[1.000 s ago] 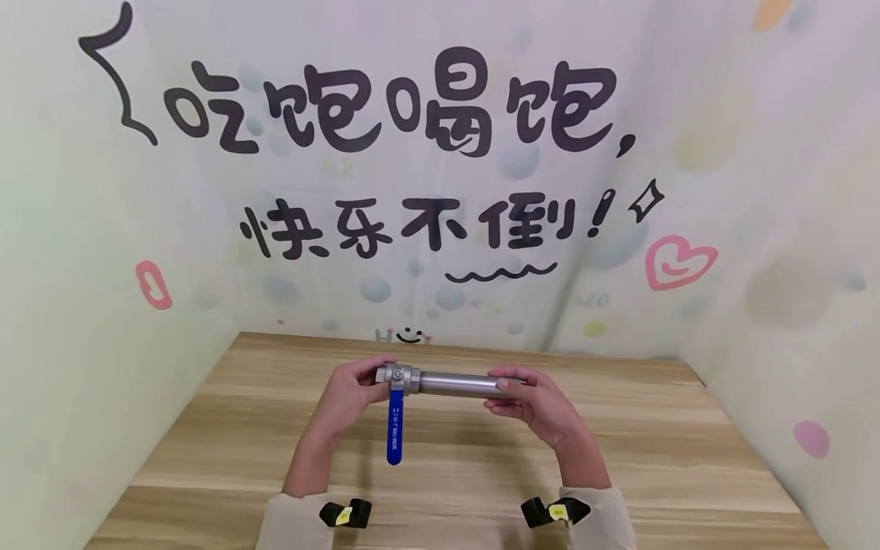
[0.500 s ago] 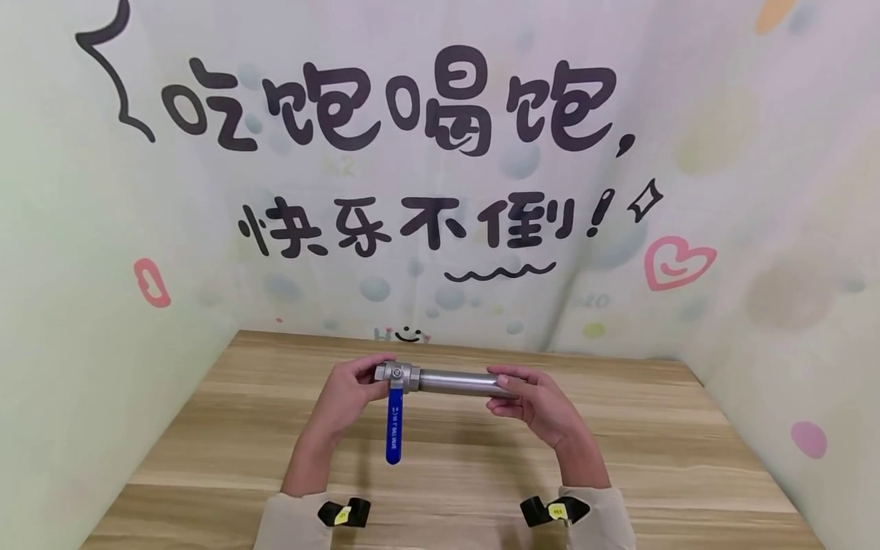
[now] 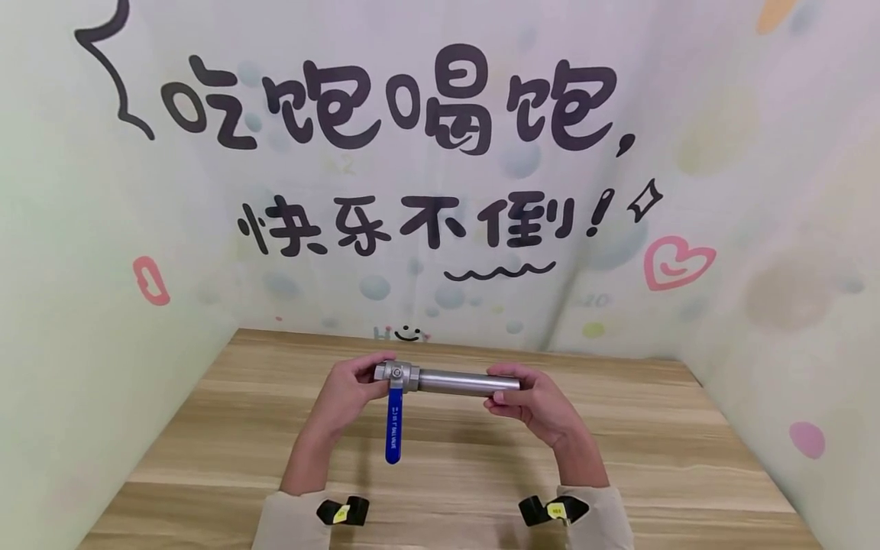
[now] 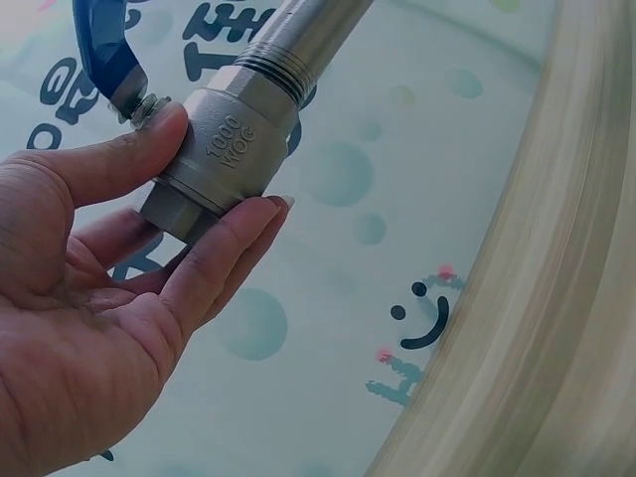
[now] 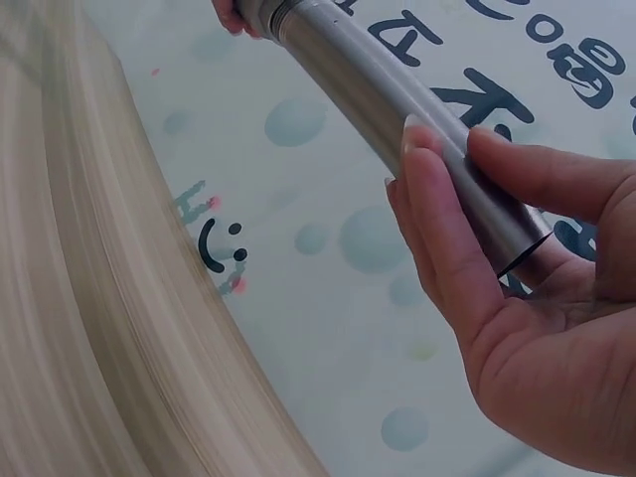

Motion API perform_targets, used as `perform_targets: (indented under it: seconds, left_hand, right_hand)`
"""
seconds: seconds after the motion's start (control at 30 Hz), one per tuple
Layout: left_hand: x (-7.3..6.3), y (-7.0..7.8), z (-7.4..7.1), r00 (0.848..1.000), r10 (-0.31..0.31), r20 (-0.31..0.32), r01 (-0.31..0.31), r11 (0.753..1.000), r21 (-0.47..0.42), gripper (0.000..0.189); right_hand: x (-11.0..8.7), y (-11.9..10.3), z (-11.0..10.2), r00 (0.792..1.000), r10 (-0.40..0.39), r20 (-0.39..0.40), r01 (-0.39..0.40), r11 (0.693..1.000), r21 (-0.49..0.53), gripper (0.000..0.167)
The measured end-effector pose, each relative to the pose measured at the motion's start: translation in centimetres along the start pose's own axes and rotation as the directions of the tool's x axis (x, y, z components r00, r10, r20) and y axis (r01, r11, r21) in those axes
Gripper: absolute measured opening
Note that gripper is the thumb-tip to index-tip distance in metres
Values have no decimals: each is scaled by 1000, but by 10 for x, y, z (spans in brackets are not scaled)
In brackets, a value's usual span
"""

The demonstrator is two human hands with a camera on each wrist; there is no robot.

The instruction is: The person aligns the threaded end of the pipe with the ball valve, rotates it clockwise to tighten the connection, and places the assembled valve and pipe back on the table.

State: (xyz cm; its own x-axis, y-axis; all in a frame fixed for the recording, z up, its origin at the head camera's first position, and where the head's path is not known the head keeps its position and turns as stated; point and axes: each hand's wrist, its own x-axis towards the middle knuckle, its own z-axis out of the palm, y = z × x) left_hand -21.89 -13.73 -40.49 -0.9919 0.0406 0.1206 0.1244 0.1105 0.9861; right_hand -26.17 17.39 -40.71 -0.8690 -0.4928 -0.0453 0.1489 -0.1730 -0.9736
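A steel ball valve (image 3: pixel 396 373) with a long blue lever handle (image 3: pixel 394 428) is held up over the table by my left hand (image 3: pixel 348 389). In the left wrist view the thumb and fingers grip the valve body (image 4: pixel 234 139), which bears the raised text 1000 WOG. A straight steel pipe (image 3: pixel 457 383) runs from the valve's right end, and some of its thread (image 4: pixel 273 70) shows outside the valve. My right hand (image 3: pixel 536 397) pinches the pipe's free end between thumb and fingers. The open pipe end (image 5: pixel 525 255) faces that palm in the right wrist view.
A wood-grain table (image 3: pixel 440 466) lies beneath both hands. Printed cloth walls (image 3: pixel 440 305) with dark lettering stand behind it and at both sides. Black wrist mounts (image 3: pixel 347 511) sit on the pale sleeves (image 3: pixel 292 519).
The right thumb has shifted down off the top of the pipe to its near side, uncovering more of the pipe's end. Valve and left hand stay nearly in place.
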Motion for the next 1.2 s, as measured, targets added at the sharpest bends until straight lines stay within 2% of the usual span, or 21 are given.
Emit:
perform_targets:
  seconds: [0.27,0.5,0.67,0.77,1.2]
  left_hand:
    - [1,2,-1,1000,-7,1,7,1000,8,40]
    - [0,3,0,1000,-11,9,11,1000,5,40]
    - [-1,4,-2,1000,-9,-6,9,1000,17,39]
    - [-2,5,-3,1000,-1,-13,1,1000,26,39]
    - [-1,5,-3,1000,-1,-1,0,1000,-5,39]
  right_hand:
    - [0,-2,2,1000,13,-13,-14,1000,-11,43]
    - [-2,-3,2,1000,25,-16,-24,1000,12,33]
    - [-1,-4,3,1000,25,0,-25,999,33,37]
    - [1,-5,3,1000,11,4,-11,999,53,34]
    - [-1,-6,2,998,-9,-58,16,994,108,31]
